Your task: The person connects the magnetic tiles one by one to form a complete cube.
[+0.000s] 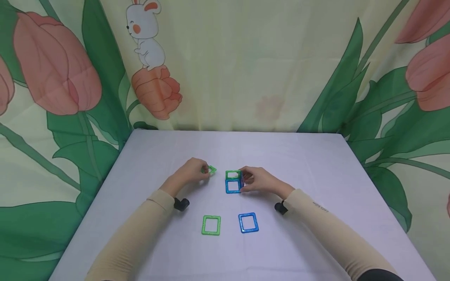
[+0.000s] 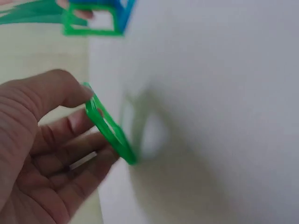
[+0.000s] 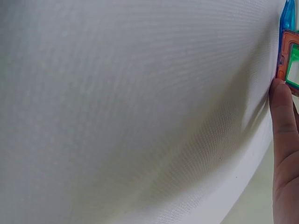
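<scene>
My left hand point(image 1: 193, 170) pinches a green magnetic tile point(image 1: 212, 169) above the table, left of a small joined group of tiles. The left wrist view shows that green tile point(image 2: 111, 128) nearly edge-on, tilted between thumb and fingers. In the group, a green tile point(image 1: 228, 172) stands behind a blue square tile point(image 1: 233, 191). My right hand point(image 1: 263, 180) holds the group's right side, where an orange-red tile point(image 3: 283, 63) stands upright. Part of that tile lies beyond the right wrist view's edge.
Nearer the front of the white-covered table point(image 1: 299, 156) lie a loose green square tile point(image 1: 211, 233) and, to its right, a loose blue square tile point(image 1: 250, 231). A curtain point(image 1: 225, 78) printed with flowers and a rabbit hangs behind the table.
</scene>
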`<action>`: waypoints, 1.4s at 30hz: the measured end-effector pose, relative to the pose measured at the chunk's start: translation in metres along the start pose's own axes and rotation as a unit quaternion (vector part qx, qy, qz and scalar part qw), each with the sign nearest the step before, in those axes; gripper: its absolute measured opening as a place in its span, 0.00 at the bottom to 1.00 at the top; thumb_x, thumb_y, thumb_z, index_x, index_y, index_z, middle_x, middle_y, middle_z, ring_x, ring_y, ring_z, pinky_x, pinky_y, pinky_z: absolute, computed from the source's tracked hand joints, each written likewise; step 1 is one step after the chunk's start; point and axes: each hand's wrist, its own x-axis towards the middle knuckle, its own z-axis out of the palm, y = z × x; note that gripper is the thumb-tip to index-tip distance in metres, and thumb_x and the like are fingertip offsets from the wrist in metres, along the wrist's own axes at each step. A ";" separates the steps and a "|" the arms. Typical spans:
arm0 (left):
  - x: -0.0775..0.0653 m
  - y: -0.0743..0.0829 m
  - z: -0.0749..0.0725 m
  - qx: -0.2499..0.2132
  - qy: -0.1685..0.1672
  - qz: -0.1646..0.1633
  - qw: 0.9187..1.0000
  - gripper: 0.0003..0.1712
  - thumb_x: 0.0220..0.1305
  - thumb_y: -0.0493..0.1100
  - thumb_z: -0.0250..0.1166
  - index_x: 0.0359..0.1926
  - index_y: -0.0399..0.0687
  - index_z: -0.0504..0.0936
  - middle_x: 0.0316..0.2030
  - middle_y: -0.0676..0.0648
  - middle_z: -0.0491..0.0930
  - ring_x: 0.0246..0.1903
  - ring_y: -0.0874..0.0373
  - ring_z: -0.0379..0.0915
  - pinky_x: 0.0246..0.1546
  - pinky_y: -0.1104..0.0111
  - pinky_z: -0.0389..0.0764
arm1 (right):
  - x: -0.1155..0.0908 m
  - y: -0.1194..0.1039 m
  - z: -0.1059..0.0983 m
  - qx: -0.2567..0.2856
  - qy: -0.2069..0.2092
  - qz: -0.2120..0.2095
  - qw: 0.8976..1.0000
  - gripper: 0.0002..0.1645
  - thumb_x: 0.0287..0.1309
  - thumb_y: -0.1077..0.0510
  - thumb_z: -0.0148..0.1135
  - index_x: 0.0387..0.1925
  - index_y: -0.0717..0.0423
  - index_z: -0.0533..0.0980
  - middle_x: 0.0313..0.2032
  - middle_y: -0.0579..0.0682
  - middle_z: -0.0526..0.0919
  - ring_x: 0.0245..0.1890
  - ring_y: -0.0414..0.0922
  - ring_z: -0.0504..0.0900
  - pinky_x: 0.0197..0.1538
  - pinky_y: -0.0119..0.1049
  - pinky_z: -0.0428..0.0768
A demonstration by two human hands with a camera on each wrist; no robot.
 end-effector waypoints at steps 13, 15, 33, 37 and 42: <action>-0.024 0.024 0.014 -0.181 0.007 -0.116 0.977 0.13 0.63 0.49 0.67 0.35 0.44 0.87 0.31 0.48 0.85 0.30 0.56 0.77 0.31 0.68 0.77 | -0.001 0.001 -0.003 0.002 0.008 0.000 1.000 0.41 0.55 0.51 0.79 0.67 0.55 0.72 0.55 0.53 0.83 0.56 0.50 0.84 0.62 0.45 0.82; -0.022 0.026 0.018 -0.203 -0.004 -0.130 0.971 0.14 0.64 0.50 0.67 0.36 0.44 0.87 0.32 0.48 0.85 0.32 0.57 0.80 0.35 0.67 0.80 | 0.000 0.001 -0.002 0.004 0.008 0.000 1.000 0.41 0.54 0.51 0.79 0.68 0.54 0.72 0.55 0.52 0.83 0.56 0.50 0.84 0.62 0.45 0.82; -0.011 0.044 0.040 -0.280 -0.018 -0.153 0.948 0.16 0.65 0.50 0.65 0.41 0.42 0.87 0.35 0.47 0.85 0.34 0.56 0.81 0.42 0.67 0.85 | 0.002 0.000 0.003 0.006 0.007 -0.001 1.000 0.42 0.54 0.50 0.79 0.68 0.53 0.72 0.53 0.50 0.83 0.55 0.48 0.83 0.62 0.46 0.82; -0.011 0.047 0.040 -0.281 -0.017 -0.157 0.947 0.16 0.65 0.50 0.65 0.42 0.42 0.87 0.36 0.47 0.86 0.35 0.56 0.82 0.44 0.65 0.86 | 0.003 0.000 0.004 0.009 0.006 -0.003 1.000 0.42 0.54 0.50 0.80 0.68 0.53 0.72 0.52 0.49 0.84 0.55 0.47 0.83 0.62 0.45 0.82; -0.011 0.047 0.041 -0.284 -0.018 -0.153 0.946 0.15 0.67 0.51 0.65 0.41 0.43 0.87 0.35 0.47 0.85 0.35 0.56 0.81 0.45 0.65 0.86 | 0.003 0.000 0.003 0.008 0.009 -0.007 1.000 0.42 0.53 0.50 0.80 0.67 0.53 0.73 0.51 0.49 0.84 0.54 0.47 0.83 0.62 0.44 0.82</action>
